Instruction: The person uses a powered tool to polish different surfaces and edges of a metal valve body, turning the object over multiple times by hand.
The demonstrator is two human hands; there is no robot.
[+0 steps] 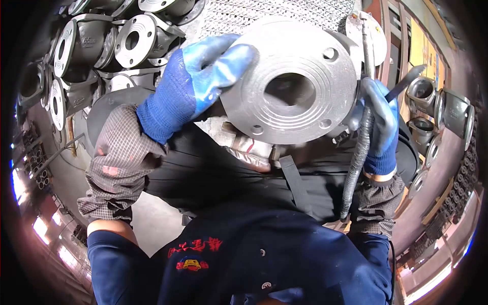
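Note:
In front of me stands a grey metal valve body or pipe fitting, its round flange (325, 91) facing me with a large central bore and several bolt holes. My left hand (208, 71), in a blue coated glove, is closed on the flange's upper left rim. My right hand (378, 119), gloved alike, is closed around a dark rod (406, 84) whose end sticks out to the upper right. A long bar or hose with a ribbed, wrapped lower part (359, 157) runs beside these fingers; whether they grip it too I cannot tell. The fitting's far side is hidden.
Similar flanged castings (134, 40) are piled at the upper left, and several more (455, 114) stand at the right. A perforated metal surface (274, 12) lies beyond the flange. Under it are a reddish-white wrapped bundle (249, 152) and a dark strap (295, 183).

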